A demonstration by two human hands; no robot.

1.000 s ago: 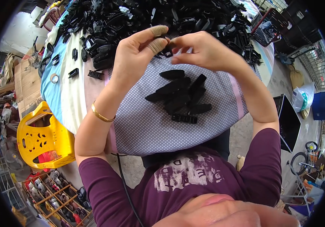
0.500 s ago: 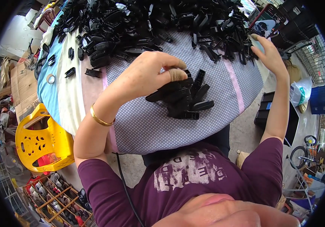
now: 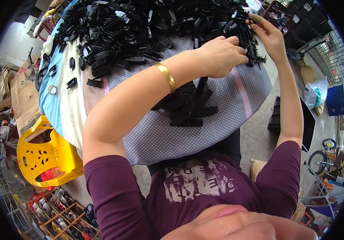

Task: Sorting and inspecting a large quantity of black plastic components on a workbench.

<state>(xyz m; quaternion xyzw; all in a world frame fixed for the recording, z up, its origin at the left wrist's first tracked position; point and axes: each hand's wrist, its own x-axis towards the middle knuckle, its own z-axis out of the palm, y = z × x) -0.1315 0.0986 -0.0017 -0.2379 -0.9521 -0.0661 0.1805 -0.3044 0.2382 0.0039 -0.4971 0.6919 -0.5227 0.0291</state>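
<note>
Left hand (image 3: pixel 220 56) reaches across the desk (image 3: pixel 240 96) to the right edge of the big heap of black plastic parts (image 3: pixel 148 24); fingers curled together, tips at the parts there. Can't tell if it grips one, fingertips hidden among the pieces. Gold bangle (image 3: pixel 167 77) on that wrist.

Right hand (image 3: pixel 269 34) is up at the far right rim of the heap, just beside the left hand, fingers partly bent, thumb and forefinger pinching a small black part at the heap's edge.

Small pile of black plastic parts (image 3: pixel 190 106) lies apart from the big heap, nearer the person, on the dotted grey cloth (image 3: pixel 160 136) covering the desk; left forearm passes over its left side. A pink stripe (image 3: pixel 242 92) runs thru the cloth to the right of the pile.

Left side of desk: pale cloth w/ a blue strip (image 3: pixel 54 108), a few loose black parts (image 3: pixel 72 83) and a tape roll (image 3: pixel 52 89) on it. Yellow plastic chair (image 3: pixel 44 154) stands by the desk's left edge; shoe rack (image 3: pixel 66 212) below it. Bicycle (image 3: pixel 320 156) far right.
</note>
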